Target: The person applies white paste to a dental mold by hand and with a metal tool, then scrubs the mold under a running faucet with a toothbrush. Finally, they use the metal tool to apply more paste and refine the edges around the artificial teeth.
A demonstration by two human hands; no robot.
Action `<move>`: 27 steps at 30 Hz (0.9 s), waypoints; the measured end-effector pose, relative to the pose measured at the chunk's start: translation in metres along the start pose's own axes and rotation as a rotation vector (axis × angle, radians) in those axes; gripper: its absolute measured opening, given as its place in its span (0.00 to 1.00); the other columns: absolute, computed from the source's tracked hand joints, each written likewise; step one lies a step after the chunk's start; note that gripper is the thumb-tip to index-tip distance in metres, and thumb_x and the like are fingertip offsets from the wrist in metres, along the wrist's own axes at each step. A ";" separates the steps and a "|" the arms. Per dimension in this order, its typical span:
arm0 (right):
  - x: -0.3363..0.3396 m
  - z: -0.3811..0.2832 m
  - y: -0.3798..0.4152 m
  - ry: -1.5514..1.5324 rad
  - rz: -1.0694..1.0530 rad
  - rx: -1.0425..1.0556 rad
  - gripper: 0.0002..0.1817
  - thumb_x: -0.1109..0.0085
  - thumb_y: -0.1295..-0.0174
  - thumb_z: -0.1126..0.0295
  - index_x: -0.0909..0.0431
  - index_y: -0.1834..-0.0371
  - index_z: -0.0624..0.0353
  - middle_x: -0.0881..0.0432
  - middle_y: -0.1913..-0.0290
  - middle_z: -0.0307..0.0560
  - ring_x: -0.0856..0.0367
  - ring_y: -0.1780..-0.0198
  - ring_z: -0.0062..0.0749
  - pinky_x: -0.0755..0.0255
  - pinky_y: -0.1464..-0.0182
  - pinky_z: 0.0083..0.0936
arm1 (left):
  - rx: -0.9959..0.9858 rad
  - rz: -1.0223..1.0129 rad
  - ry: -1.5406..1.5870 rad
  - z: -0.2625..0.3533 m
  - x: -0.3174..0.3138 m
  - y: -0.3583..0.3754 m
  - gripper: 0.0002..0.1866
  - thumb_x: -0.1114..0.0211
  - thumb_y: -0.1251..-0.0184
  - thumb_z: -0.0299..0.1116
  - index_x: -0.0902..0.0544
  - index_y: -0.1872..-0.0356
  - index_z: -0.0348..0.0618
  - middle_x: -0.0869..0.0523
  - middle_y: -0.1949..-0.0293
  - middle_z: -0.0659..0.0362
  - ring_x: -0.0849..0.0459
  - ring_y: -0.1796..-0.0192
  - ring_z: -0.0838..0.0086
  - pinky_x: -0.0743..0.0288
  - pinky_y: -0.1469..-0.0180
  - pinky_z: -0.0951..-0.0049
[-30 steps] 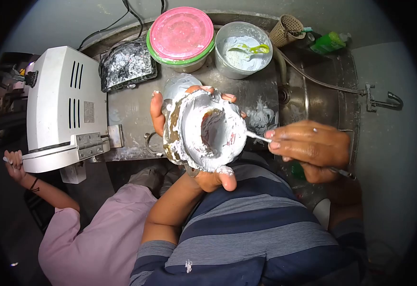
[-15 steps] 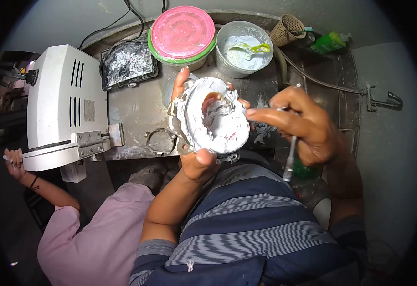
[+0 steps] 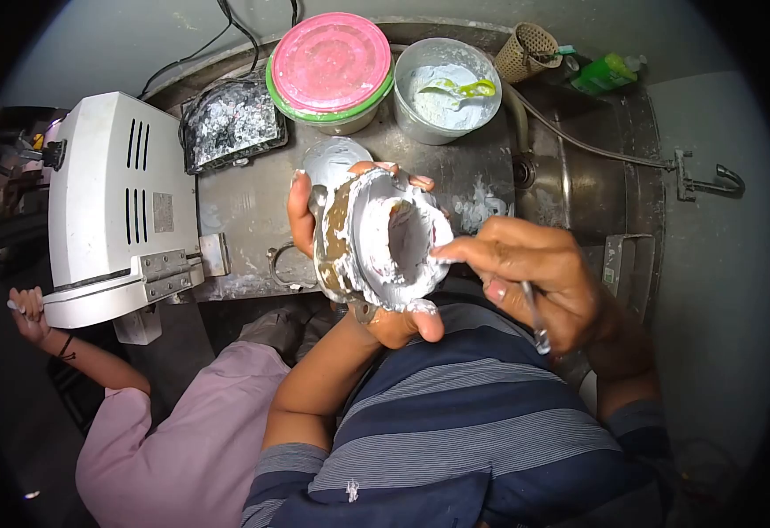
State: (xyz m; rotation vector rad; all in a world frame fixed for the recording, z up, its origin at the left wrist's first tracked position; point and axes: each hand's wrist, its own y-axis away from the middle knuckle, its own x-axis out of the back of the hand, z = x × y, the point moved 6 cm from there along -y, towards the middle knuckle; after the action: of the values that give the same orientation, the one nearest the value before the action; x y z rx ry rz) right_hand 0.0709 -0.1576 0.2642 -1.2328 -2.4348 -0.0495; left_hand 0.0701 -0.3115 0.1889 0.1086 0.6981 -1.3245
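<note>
My left hand (image 3: 402, 327) grips a round metal flask (image 3: 336, 233) from below and behind, its fingers wrapped round the rim. White paste (image 3: 420, 286) coats the flask's face and edge around a hollow with some reddish brown inside. The flask is tilted, its open face turned to the right. My right hand (image 3: 543, 277) has a slim metal tool (image 3: 539, 330) between its fingers, pointing down toward my shirt. Its extended index finger touches the paste at the flask's right edge.
Behind stand a pink-lidded tub (image 3: 332, 66), a bowl of white powder (image 3: 446, 119) with a green spoon, and a small clear bowl (image 3: 339, 157). A white machine (image 3: 112, 194) and a co-worker in pink (image 3: 182, 422) are at left. A sink (image 3: 570, 194) lies right.
The flask has tilted to face more to the right, showing its brown metal side. My right hand has moved left and down, its index finger now at the paste.
</note>
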 end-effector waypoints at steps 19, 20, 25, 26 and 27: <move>-0.016 0.002 -0.011 0.603 -0.084 0.154 0.34 0.41 0.50 0.84 0.18 0.34 0.62 0.27 0.67 0.44 0.27 0.64 0.38 0.34 0.59 0.34 | -0.199 -0.122 0.198 -0.019 0.026 -0.011 0.76 0.15 0.60 0.69 0.60 0.17 0.52 0.25 0.37 0.42 0.18 0.41 0.51 0.19 0.37 0.43; -0.017 0.005 -0.010 0.530 -0.054 0.146 0.34 0.42 0.50 0.85 0.18 0.34 0.62 0.27 0.68 0.45 0.27 0.64 0.40 0.33 0.59 0.35 | -0.350 -0.155 0.027 -0.016 0.024 -0.014 0.77 0.18 0.58 0.72 0.60 0.17 0.48 0.24 0.36 0.43 0.17 0.41 0.51 0.20 0.37 0.44; -0.013 0.013 -0.011 0.154 -0.048 0.014 0.30 0.46 0.46 0.87 0.18 0.36 0.66 0.24 0.68 0.50 0.25 0.66 0.42 0.29 0.60 0.37 | -0.319 -0.120 -0.077 -0.011 0.019 -0.010 0.78 0.22 0.58 0.78 0.63 0.17 0.47 0.25 0.35 0.44 0.17 0.41 0.50 0.19 0.36 0.44; -0.011 0.009 -0.012 -0.014 -0.072 0.013 0.29 0.48 0.44 0.87 0.18 0.36 0.68 0.23 0.67 0.51 0.25 0.68 0.40 0.29 0.61 0.37 | -0.240 -0.087 -0.063 -0.011 0.019 -0.008 0.79 0.23 0.58 0.78 0.63 0.17 0.47 0.25 0.35 0.44 0.16 0.41 0.50 0.19 0.36 0.44; -0.006 0.004 -0.014 -0.180 -0.097 0.011 0.27 0.50 0.41 0.87 0.18 0.37 0.69 0.21 0.66 0.52 0.25 0.69 0.39 0.29 0.62 0.36 | -0.165 -0.058 -0.080 -0.011 0.018 -0.004 0.79 0.23 0.59 0.79 0.64 0.17 0.48 0.25 0.35 0.44 0.16 0.41 0.50 0.19 0.36 0.44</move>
State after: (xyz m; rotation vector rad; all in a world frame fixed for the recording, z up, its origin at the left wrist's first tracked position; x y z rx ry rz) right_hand 0.0619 -0.1698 0.2601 -1.1581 -2.6447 0.0495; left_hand 0.0637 -0.3233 0.1718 -0.0980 0.7445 -1.3138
